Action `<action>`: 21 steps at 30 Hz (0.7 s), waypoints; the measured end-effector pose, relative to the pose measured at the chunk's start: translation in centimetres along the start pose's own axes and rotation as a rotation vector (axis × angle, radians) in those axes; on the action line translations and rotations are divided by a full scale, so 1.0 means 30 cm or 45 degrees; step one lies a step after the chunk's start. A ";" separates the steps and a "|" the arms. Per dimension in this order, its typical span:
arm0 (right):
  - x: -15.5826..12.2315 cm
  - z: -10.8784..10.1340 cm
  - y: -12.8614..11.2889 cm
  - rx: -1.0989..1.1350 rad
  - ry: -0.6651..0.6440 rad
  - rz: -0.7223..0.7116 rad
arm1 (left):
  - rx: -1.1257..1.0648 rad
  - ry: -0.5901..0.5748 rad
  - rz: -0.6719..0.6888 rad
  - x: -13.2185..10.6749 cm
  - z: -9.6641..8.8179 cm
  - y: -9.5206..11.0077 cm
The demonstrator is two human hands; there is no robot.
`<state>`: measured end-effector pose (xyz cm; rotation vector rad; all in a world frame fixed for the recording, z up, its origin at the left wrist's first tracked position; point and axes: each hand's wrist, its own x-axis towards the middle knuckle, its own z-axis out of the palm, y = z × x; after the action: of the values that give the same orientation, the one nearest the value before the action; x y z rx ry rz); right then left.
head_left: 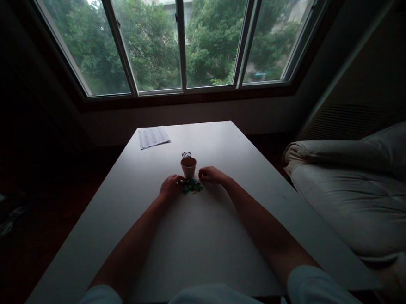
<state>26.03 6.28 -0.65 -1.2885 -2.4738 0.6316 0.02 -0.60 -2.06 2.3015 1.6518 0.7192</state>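
A paper cup (189, 168) stands upright on the white table, its mouth facing up. Right in front of it lies a small heap of colourful pieces (192, 186), mostly green and blue with some darker ones; they are too small to tell their kind. My left hand (171, 185) is at the heap's left edge, fingers curled and closed. On the other side, my right hand (211, 174) hovers or rests just right of the cup and heap, its fingers bent together. Whatever either hand may pinch is too small and dark to make out.
Behind the cup lies a small dark looped item (186, 154). Printed sheets of paper (153, 137) rest at the far left of the white table (203, 254). A pale padded sofa (359, 192) stands to the right, and a wide window (181, 42) is beyond the table.
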 end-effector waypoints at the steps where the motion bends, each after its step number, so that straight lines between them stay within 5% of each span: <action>1: 0.000 0.001 0.000 -0.007 0.010 0.001 | -0.005 0.001 -0.001 0.001 0.000 -0.001; 9: -0.007 0.006 -0.005 -0.031 0.205 -0.034 | -0.052 0.034 -0.011 0.003 -0.015 -0.005; 15: -0.001 0.007 -0.023 0.225 0.435 -0.005 | -0.153 -0.141 0.074 0.005 -0.054 -0.010; 21: 0.017 -0.025 -0.063 0.582 0.660 -0.035 | -0.155 -0.138 0.044 0.009 -0.056 -0.016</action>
<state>24.75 5.93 0.97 -1.0674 -1.7955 0.6974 -1.15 -0.35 -0.78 2.2472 1.4830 0.6698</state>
